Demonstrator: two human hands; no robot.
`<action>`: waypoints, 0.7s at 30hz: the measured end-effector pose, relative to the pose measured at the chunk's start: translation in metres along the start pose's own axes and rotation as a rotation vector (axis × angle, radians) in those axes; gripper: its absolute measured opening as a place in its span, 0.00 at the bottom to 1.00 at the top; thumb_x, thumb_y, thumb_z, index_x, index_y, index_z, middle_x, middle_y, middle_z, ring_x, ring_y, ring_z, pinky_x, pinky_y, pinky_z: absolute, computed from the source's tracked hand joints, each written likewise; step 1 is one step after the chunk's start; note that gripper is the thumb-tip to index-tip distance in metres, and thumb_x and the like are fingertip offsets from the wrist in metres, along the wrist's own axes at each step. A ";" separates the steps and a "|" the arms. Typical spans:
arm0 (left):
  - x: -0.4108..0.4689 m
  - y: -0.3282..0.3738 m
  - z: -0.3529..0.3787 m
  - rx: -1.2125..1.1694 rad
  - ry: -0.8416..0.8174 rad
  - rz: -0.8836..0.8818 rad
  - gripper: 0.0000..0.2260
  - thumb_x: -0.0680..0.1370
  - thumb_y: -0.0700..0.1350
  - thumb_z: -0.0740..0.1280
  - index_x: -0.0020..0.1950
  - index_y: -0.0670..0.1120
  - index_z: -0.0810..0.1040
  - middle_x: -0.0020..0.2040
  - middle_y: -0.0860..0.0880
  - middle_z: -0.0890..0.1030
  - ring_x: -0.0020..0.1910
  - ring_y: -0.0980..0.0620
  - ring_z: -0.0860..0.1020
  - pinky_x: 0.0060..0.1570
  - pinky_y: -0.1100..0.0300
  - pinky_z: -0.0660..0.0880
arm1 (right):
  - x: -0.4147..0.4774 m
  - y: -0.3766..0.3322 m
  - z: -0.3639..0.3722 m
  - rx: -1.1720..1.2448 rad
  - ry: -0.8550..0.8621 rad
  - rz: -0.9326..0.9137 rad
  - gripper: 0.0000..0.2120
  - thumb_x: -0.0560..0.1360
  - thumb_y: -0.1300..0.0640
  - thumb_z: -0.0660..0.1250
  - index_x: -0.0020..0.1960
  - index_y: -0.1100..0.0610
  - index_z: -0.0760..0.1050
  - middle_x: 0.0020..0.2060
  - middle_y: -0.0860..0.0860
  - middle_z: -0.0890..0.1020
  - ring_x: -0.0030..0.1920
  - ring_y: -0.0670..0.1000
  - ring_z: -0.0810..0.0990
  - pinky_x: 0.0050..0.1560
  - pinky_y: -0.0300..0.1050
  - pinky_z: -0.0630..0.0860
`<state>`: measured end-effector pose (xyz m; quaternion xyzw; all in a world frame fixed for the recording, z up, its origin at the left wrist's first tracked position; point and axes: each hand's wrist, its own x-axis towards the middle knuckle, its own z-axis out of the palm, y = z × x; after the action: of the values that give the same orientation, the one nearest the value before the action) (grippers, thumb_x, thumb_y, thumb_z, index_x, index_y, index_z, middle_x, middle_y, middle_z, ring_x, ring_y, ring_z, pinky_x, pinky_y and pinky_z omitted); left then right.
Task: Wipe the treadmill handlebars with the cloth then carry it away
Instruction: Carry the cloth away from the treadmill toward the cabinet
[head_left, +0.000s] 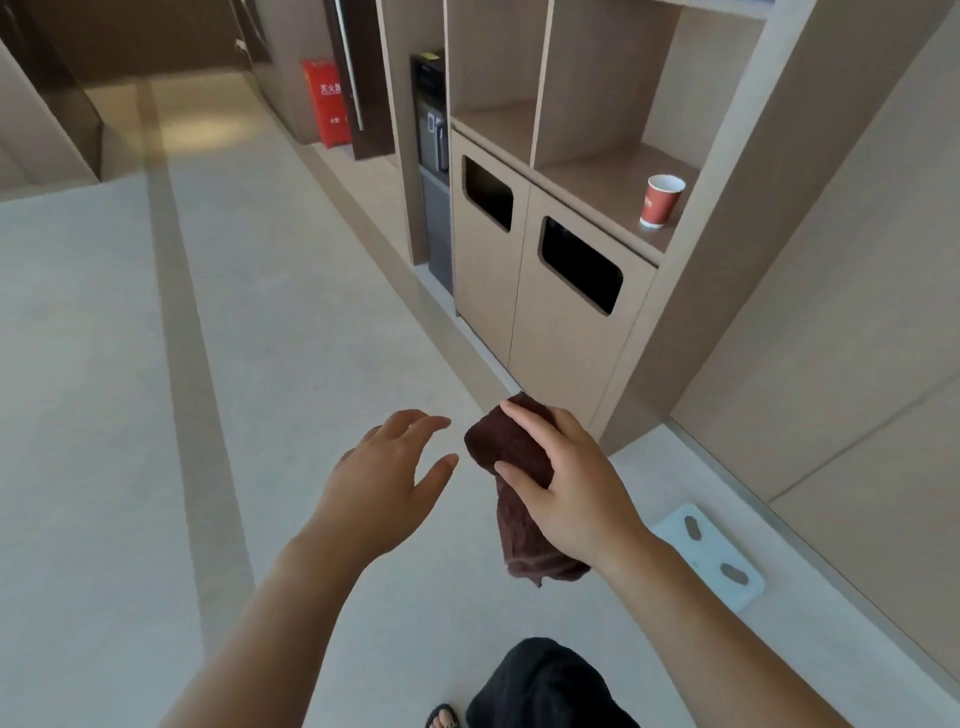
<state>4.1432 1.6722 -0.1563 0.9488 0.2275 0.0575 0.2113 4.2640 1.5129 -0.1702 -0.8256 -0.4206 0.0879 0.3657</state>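
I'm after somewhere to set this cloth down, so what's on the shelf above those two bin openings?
A red paper cup stands upright near the front right corner of the right shelf. The rest looks bare. The left compartment shows nothing, though its divider hides part of it.

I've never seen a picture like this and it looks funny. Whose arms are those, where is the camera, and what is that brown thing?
The camera sits on a person's head and looks down, so you see their own arms. The right hand holds a dark brown cloth; part of it hangs below the hand. The left hand is open beside the cloth, not touching it. Below is a pale floor. On the right stands a wooden cabinet with two dark openings, and a red paper cup stands on its shelf. A white scale lies on the floor. No treadmill shows here.
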 end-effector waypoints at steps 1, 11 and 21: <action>0.030 -0.003 -0.002 -0.004 -0.012 0.018 0.19 0.78 0.58 0.56 0.68 0.57 0.66 0.68 0.56 0.69 0.52 0.50 0.76 0.54 0.54 0.71 | 0.024 0.009 -0.002 0.003 0.019 0.019 0.26 0.76 0.46 0.64 0.71 0.41 0.61 0.66 0.46 0.68 0.64 0.47 0.69 0.62 0.42 0.71; 0.330 -0.005 0.011 0.004 -0.074 0.157 0.20 0.78 0.57 0.57 0.69 0.55 0.65 0.70 0.53 0.68 0.55 0.49 0.76 0.59 0.51 0.72 | 0.265 0.129 -0.040 0.013 0.159 0.139 0.25 0.75 0.47 0.65 0.71 0.42 0.63 0.66 0.47 0.69 0.62 0.50 0.71 0.60 0.43 0.71; 0.590 0.033 0.006 -0.052 -0.108 0.323 0.20 0.78 0.55 0.58 0.69 0.53 0.66 0.69 0.51 0.69 0.51 0.47 0.77 0.57 0.47 0.72 | 0.469 0.210 -0.101 0.022 0.400 0.245 0.24 0.75 0.49 0.66 0.69 0.45 0.66 0.64 0.49 0.72 0.63 0.48 0.71 0.61 0.40 0.68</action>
<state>4.6829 1.9128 -0.1402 0.9690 0.0589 0.0456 0.2354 4.7378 1.7356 -0.1635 -0.8674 -0.2353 -0.0290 0.4374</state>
